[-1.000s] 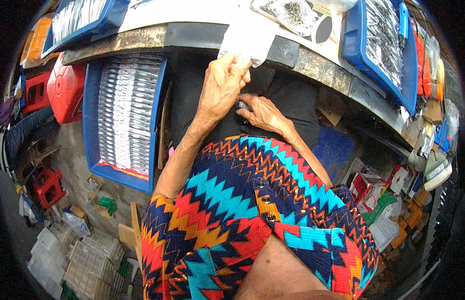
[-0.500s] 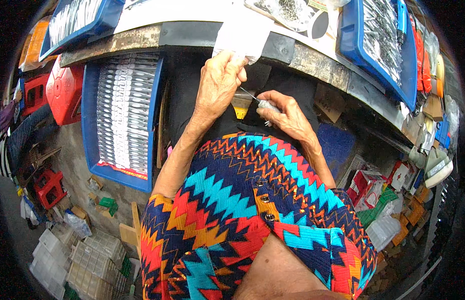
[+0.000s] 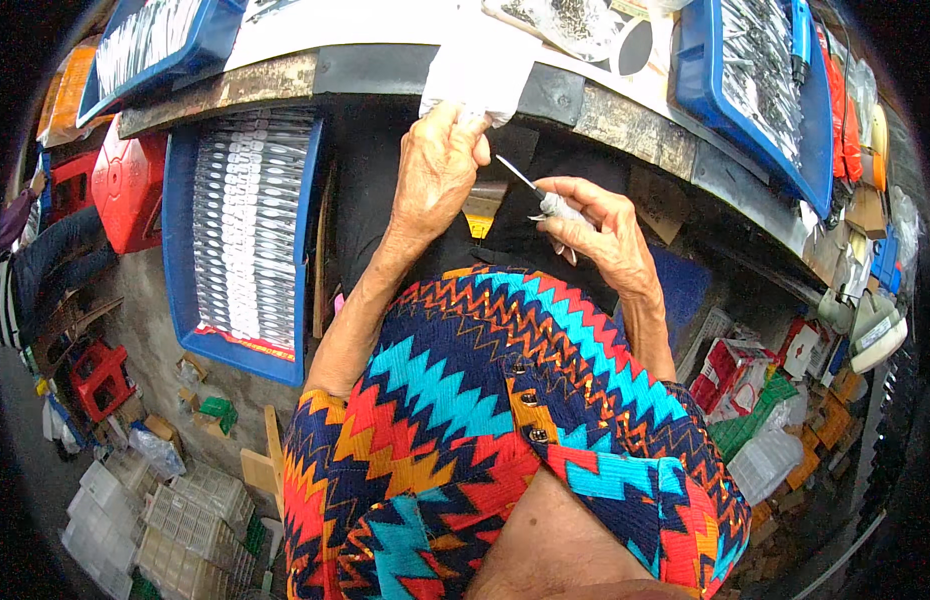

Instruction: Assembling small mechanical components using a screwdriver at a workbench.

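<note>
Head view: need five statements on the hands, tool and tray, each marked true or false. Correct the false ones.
1. The left hand grips a white sheet. True.
2. The right hand is bare of any tool. False: it holds a thin-shafted tool.
3. The tool's tip is stuck into the white sheet. False: the two are apart in the picture.
4. The large blue tray below the workbench is left of both hands. True.
5. The red container is right of that tray. False: it's left of it.

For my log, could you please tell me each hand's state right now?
Left hand: closed on a white sheet.
Right hand: closed on a thin-shafted tool.
</note>
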{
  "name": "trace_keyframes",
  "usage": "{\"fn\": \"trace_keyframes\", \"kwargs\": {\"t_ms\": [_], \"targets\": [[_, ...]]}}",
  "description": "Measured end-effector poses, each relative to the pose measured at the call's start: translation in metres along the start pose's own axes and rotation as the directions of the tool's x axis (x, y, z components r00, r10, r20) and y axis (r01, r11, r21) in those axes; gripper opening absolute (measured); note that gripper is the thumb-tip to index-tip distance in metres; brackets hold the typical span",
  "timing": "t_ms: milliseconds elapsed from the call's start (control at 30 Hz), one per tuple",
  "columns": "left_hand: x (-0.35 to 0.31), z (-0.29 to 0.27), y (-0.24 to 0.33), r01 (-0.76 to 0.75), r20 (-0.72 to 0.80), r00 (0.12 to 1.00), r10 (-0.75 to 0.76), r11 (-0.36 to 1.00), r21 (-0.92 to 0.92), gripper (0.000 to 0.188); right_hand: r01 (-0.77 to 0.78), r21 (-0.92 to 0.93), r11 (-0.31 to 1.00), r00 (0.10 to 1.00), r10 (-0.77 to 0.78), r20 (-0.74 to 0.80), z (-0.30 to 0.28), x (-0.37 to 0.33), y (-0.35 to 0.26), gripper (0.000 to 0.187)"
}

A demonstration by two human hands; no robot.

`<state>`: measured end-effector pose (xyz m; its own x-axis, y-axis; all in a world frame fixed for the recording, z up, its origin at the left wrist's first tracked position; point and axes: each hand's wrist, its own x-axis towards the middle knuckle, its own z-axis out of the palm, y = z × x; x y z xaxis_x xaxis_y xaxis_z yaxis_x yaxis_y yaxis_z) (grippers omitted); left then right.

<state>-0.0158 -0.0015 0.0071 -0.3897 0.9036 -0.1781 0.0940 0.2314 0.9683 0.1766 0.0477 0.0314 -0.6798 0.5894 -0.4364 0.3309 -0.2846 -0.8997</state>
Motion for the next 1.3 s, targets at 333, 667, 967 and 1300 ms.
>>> {"fn": "trace_keyframes", "kwargs": {"t_ms": [333,667,967,1300], "targets": [[-0.001,0.001,0.003,-0.058,-0.031,0.998,0.061,0.994,0.089,0.018,0.075,-0.111,0.991,0.983,-0.092,-0.156,0.013,0.005,-0.024,0.028],[-0.003,0.002,0.003,-0.063,-0.041,0.997,0.067,0.993,0.101,0.017,0.294,-0.335,0.895,0.937,-0.339,-0.081,0.011,0.017,-0.028,0.027],[-0.003,0.004,0.002,-0.085,-0.068,0.993,0.096,0.986,0.141,0.017,0.263,-0.356,0.897,0.955,-0.296,-0.038,0.005,0.021,-0.032,0.028],[-0.003,0.005,-0.001,-0.174,-0.085,0.976,0.201,0.951,0.256,0.018,0.434,-0.548,0.715,0.863,-0.504,0.025,0.004,0.028,-0.025,0.029]]}}
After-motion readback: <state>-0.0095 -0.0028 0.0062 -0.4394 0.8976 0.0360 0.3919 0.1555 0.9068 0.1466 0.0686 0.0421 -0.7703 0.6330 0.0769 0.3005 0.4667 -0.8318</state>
